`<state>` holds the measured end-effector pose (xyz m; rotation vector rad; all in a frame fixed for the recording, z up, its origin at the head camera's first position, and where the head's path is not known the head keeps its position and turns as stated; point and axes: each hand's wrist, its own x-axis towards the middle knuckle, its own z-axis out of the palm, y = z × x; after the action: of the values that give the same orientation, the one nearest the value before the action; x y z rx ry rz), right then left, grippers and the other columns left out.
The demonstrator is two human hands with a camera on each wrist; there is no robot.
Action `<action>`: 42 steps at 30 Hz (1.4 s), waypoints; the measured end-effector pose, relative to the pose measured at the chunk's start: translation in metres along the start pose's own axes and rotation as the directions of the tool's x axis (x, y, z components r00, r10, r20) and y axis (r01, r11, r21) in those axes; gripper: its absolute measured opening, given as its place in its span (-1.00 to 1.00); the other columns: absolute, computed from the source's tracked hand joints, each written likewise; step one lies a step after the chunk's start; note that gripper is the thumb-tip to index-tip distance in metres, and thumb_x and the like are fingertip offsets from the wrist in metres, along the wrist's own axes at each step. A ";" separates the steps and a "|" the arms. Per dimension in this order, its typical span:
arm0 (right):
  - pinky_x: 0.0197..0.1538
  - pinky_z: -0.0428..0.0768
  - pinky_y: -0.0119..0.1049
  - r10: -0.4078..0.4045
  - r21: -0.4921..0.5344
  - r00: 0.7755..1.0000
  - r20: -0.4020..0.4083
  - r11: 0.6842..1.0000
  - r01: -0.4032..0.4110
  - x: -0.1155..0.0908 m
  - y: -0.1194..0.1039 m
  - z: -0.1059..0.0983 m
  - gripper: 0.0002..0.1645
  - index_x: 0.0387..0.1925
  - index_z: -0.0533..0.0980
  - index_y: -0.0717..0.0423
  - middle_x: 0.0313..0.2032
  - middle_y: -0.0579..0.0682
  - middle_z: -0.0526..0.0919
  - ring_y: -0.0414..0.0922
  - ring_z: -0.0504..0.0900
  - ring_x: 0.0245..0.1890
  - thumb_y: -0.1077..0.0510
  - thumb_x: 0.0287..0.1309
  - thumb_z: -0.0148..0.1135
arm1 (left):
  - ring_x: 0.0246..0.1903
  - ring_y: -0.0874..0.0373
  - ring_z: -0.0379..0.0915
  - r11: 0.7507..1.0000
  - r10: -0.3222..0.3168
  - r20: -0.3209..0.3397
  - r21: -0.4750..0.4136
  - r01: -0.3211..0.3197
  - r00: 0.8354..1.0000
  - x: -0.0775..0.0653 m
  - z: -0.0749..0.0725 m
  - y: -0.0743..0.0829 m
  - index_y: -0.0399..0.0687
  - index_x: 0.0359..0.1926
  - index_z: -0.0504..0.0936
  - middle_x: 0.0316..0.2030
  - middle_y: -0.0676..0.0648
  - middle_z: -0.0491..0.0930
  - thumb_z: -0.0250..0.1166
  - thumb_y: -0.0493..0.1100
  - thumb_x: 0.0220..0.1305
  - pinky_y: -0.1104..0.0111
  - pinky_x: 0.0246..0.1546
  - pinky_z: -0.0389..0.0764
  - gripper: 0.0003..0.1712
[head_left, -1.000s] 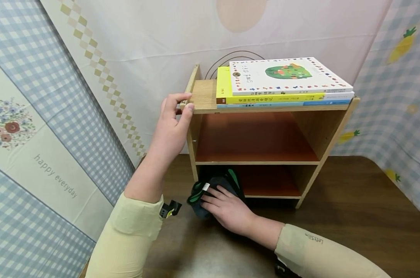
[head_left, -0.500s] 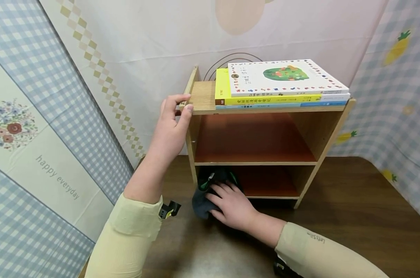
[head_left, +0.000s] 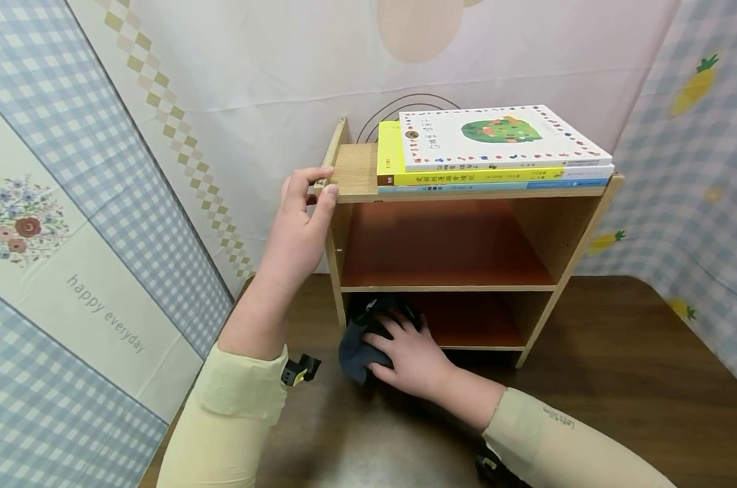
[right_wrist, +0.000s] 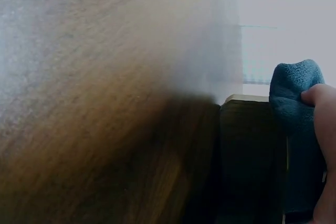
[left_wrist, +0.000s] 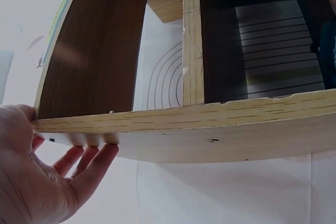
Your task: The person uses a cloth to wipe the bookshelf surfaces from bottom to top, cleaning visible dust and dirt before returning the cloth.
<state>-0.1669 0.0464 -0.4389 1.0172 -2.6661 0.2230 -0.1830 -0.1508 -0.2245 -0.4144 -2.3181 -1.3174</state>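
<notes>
My left hand holds the upper left corner of a small wooden shelf, thumb at the front and fingers around the side panel. The left wrist view shows its fingertips along the outer side of that panel. A dark blue-grey cloth with a fuzzy surface is bunched under my right hand at the left end of the lowest compartment. In the right wrist view, the right thumb presses into the cloth; the other fingers reach into the shadowed compartment, partly hidden.
A stack of books lies on the shelf's top board. The middle compartment has a reddish-brown base. Dark wood-grained tabletop surrounds the shelf. Patterned fabric curtains rise behind it and at both sides.
My right hand has shifted slightly right and deeper into the lowest compartment, the cloth bunching with it and its green edging going mostly out of sight. The left hand keeps its hold.
</notes>
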 end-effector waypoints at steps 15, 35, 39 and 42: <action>-0.08 0.56 0.17 -0.046 0.030 0.999 0.008 0.999 0.046 0.005 0.006 -0.008 -0.55 0.17 0.56 -0.23 0.21 -0.02 0.51 0.10 0.45 0.19 -0.09 0.26 0.30 | 0.09 0.02 0.32 1.000 0.015 -0.027 -0.007 -0.015 1.000 0.000 0.003 -0.001 0.16 0.29 0.36 0.30 -0.03 0.21 0.01 0.15 0.51 0.12 0.00 0.43 -0.56; 0.02 0.56 -0.02 -0.142 0.091 0.972 -0.186 0.983 0.160 -0.005 0.010 -0.007 -0.60 0.06 0.62 -0.10 0.13 -0.04 0.62 0.00 0.55 0.09 0.13 0.14 0.37 | 0.08 0.02 0.31 1.000 0.007 -0.038 0.006 -0.007 0.999 0.000 0.004 -0.001 0.17 0.30 0.36 0.30 -0.04 0.21 0.00 0.17 0.50 0.12 -0.01 0.41 -0.53; 0.03 0.54 0.01 -0.135 0.104 0.970 -0.200 0.982 0.158 -0.010 0.013 -0.009 -0.57 0.07 0.62 -0.11 0.16 -0.04 0.60 0.00 0.53 0.11 0.16 0.13 0.38 | 0.09 0.02 0.31 1.000 0.006 -0.037 0.011 -0.006 0.999 0.000 0.004 -0.001 0.17 0.30 0.36 0.31 -0.03 0.21 0.00 0.18 0.50 0.13 -0.01 0.42 -0.53; 0.04 0.54 0.01 -0.136 0.107 0.969 -0.205 0.981 0.160 -0.013 0.015 -0.010 -0.56 0.08 0.62 -0.11 0.16 -0.03 0.60 0.00 0.53 0.12 0.17 0.12 0.39 | 0.09 0.02 0.31 1.000 0.005 -0.035 0.012 -0.005 0.999 0.001 0.004 -0.001 0.17 0.30 0.36 0.30 -0.03 0.21 0.00 0.18 0.50 0.12 -0.01 0.42 -0.53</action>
<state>-0.1659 0.0681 -0.4338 1.1609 -2.4112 0.4373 -0.1850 -0.1478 -0.2271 -0.3897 -2.2934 -1.2974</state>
